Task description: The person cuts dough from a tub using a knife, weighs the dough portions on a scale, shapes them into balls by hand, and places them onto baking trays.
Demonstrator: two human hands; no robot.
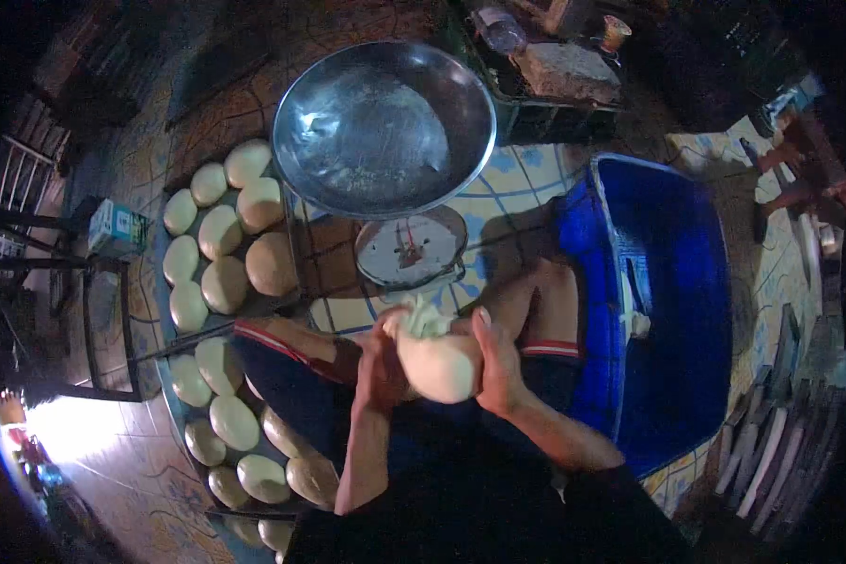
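Observation:
Between my two hands, above my lap, is a pale, rounded dough ball (442, 368) with a ragged, gathered top. My left hand (376, 365) is closed against its left side, its fingers partly hidden behind it. My right hand (500, 373) grips the opposite side, thumb pointing up. Just beyond the dough stands a dial scale (411, 249) bearing a wide metal bowl (385, 132). Left of my legs, many similar dough balls (220, 232) lie in rows on dark trays.
A large blue tub (672, 310) stands close by my right leg, with a pale object on its inner wall. Behind it at the back is a dark crate (550, 122) with a block on top. Stacked wooden strips (771, 461) lie far right; a small box (117, 228) sits left.

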